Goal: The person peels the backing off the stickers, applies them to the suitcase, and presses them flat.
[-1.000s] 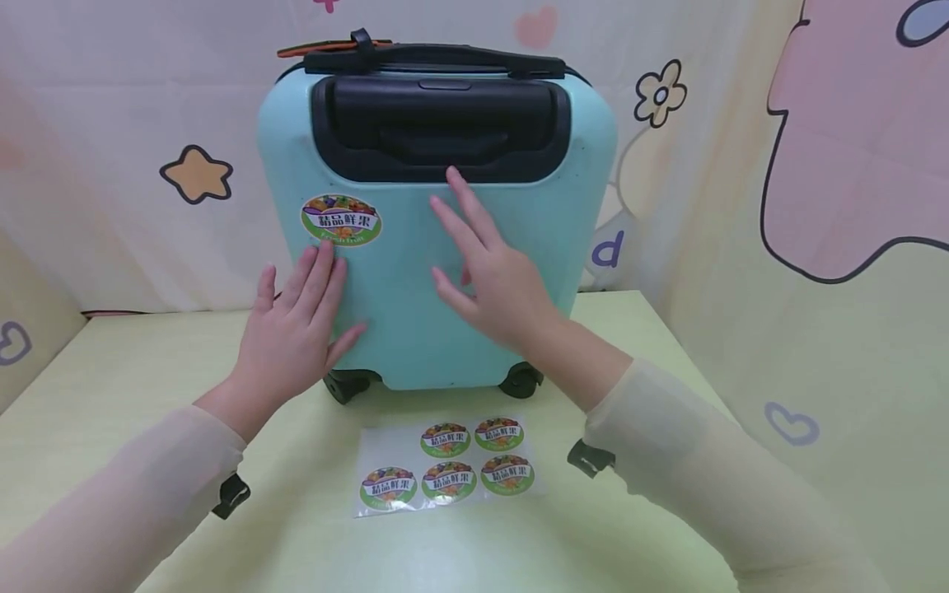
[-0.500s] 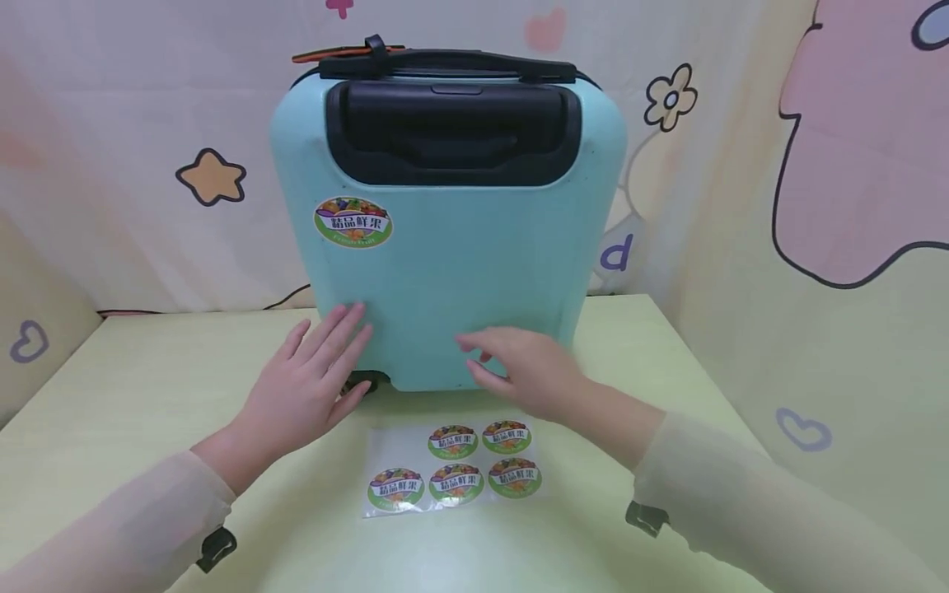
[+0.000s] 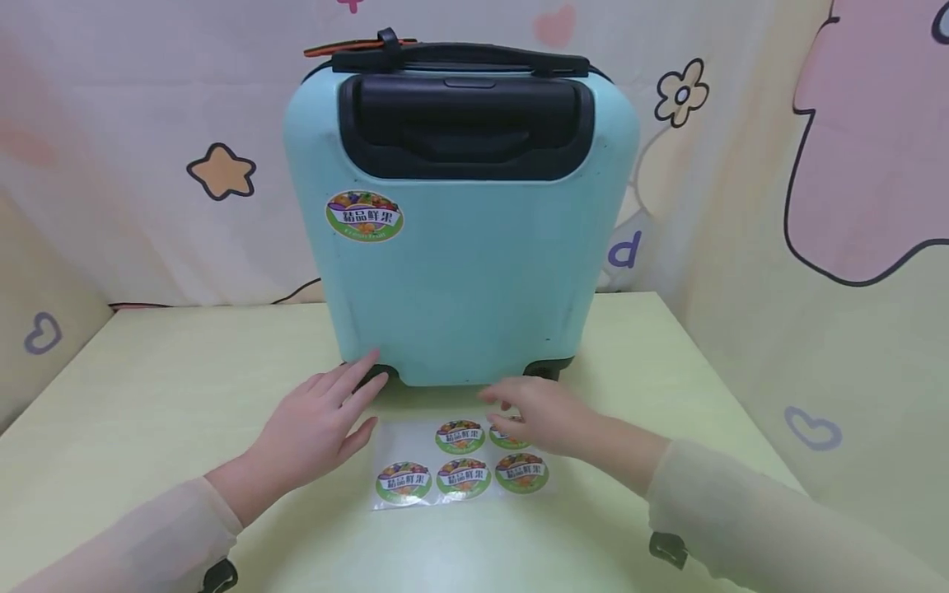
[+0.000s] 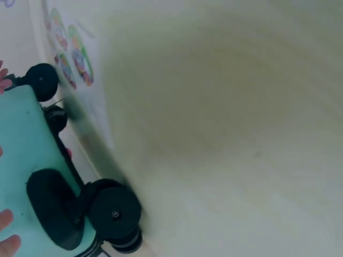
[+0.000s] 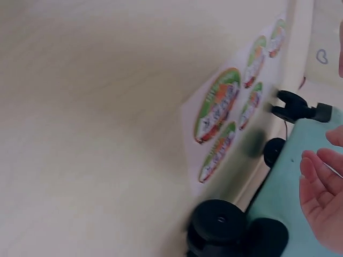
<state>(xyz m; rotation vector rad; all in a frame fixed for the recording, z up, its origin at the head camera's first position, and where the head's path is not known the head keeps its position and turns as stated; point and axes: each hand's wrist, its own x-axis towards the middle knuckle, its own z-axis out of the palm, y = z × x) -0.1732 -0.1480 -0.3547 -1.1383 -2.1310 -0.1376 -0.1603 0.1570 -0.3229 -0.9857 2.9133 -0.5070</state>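
A light-blue suitcase (image 3: 474, 272) stands upright on the table, an oval fruit sticker (image 3: 365, 217) on its upper left. In front of it lies a white sticker sheet (image 3: 393, 436) with several more oval stickers and one bare spot at its upper left. My left hand (image 3: 315, 424), fingers spread and holding nothing, hovers by the suitcase's lower left corner, left of the sheet. My right hand (image 3: 552, 416) is over the sheet's upper right, its fingers loosely bent and holding nothing; it partly hides one sticker. In the right wrist view, the fingers (image 5: 316, 182) show a gap from the thumb.
Black wheels (image 5: 220, 219) support the suitcase. Its black top handle (image 3: 474, 58) carries an orange-edged tag (image 3: 356, 48). A patterned cloth (image 3: 148, 165) hangs behind, and the pale yellow table (image 3: 185, 362) spreads out on both sides.
Both hands have come down off the suitcase front toward the table. My right hand has reached the sheet's upper right. Sticker and sheet keep their places; the camera view has shifted slightly.
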